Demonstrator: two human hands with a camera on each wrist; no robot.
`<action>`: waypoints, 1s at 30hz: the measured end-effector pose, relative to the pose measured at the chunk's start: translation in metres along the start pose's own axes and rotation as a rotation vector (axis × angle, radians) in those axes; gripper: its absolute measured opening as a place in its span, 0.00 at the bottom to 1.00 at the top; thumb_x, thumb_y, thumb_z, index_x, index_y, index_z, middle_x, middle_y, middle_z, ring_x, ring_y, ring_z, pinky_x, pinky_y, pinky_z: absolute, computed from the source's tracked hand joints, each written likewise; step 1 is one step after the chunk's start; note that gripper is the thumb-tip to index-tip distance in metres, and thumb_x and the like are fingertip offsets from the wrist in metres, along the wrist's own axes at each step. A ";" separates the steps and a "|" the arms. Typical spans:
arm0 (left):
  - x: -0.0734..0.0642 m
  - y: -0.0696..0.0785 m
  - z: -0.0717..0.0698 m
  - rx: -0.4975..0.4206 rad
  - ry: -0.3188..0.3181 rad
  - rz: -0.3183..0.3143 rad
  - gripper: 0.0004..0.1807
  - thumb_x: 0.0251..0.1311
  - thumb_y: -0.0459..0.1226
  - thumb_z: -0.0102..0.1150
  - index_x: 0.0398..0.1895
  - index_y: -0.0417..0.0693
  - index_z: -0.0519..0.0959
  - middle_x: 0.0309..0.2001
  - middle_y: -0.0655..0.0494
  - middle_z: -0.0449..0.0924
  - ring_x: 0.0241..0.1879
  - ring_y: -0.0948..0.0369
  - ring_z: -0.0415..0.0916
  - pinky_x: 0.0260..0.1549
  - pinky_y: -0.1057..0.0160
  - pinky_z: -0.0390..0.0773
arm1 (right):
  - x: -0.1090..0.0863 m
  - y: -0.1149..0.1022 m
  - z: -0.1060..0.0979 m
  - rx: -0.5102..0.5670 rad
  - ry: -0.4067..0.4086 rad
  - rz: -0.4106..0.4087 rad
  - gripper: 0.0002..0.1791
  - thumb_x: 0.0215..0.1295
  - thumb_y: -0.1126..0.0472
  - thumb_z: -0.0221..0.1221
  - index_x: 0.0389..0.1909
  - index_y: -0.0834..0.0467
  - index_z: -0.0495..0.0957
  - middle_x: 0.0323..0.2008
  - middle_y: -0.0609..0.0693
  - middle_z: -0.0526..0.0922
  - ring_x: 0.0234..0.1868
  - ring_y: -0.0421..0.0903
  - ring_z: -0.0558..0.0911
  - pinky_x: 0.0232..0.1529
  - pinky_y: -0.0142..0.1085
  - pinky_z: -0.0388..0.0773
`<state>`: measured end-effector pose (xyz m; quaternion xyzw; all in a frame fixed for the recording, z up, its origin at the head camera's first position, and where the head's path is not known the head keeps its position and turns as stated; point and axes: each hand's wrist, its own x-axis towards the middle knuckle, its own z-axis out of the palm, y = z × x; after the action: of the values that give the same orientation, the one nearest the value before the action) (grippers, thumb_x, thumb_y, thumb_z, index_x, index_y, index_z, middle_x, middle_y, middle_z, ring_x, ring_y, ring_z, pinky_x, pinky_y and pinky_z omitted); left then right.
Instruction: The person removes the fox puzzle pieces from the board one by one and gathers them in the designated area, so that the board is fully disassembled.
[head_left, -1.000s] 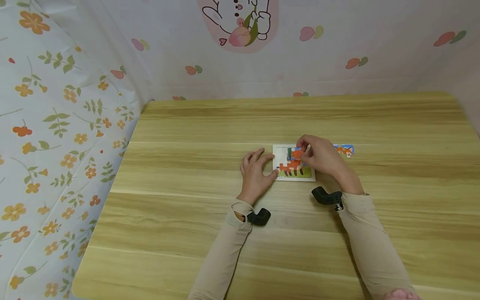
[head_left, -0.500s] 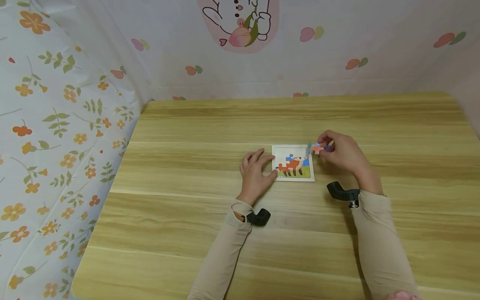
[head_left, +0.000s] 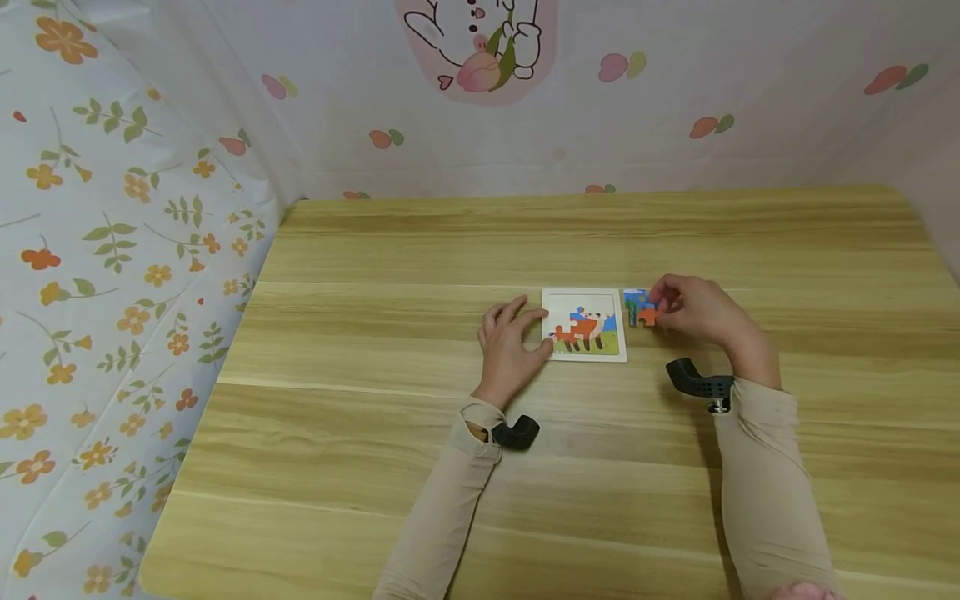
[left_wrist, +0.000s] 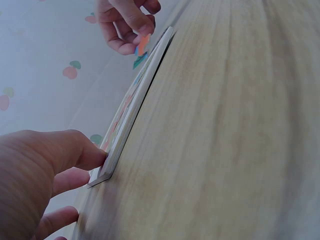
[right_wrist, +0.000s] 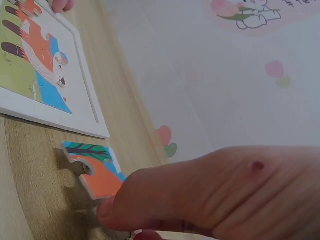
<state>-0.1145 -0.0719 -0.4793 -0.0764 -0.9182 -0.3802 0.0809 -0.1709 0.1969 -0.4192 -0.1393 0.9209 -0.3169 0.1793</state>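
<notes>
My left hand rests at the left side of a white puzzle tray, its thumb and fingertips at the rim. Inside the tray, joined jigsaw pieces show an orange fox on green grass; the upper left of the tray is bare white. Just right of the tray, my right hand pinches a jigsaw piece with a green tree, blue sky and an orange patch. The right wrist view shows this piece close over the table, its far part covered by the thumb.
The wooden table carries the tray near its middle. A white patterned cloth hangs behind the table, and a flowered one hangs along the left. Each wrist wears a black camera mount.
My right hand has lifted the tree piece from over the tray and moved it right, down beside the tray. A loose piece seen earlier at the right is now behind the hand. The left hand stays put.
</notes>
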 end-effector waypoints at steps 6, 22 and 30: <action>0.000 0.000 0.000 -0.006 0.000 -0.002 0.19 0.48 0.39 0.63 0.47 0.51 0.81 0.63 0.51 0.66 0.60 0.51 0.54 0.55 0.48 0.50 | 0.002 0.001 0.001 -0.009 -0.028 -0.008 0.12 0.53 0.70 0.61 0.38 0.66 0.72 0.31 0.55 0.73 0.33 0.50 0.71 0.34 0.41 0.67; 0.001 0.000 0.000 -0.002 0.001 -0.008 0.19 0.48 0.40 0.64 0.48 0.51 0.81 0.63 0.52 0.66 0.60 0.51 0.54 0.55 0.48 0.50 | 0.004 -0.001 0.003 -0.016 -0.056 -0.008 0.12 0.50 0.71 0.62 0.36 0.66 0.72 0.26 0.52 0.69 0.29 0.48 0.68 0.32 0.40 0.64; 0.001 0.000 0.000 -0.010 -0.001 -0.010 0.19 0.48 0.39 0.64 0.47 0.51 0.81 0.63 0.51 0.66 0.60 0.51 0.53 0.56 0.48 0.50 | 0.004 -0.002 0.003 -0.023 -0.065 -0.010 0.12 0.51 0.70 0.61 0.36 0.67 0.72 0.26 0.52 0.69 0.29 0.48 0.68 0.32 0.40 0.64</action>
<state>-0.1153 -0.0716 -0.4791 -0.0725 -0.9166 -0.3853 0.0784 -0.1726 0.1927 -0.4211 -0.1560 0.9175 -0.3023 0.2060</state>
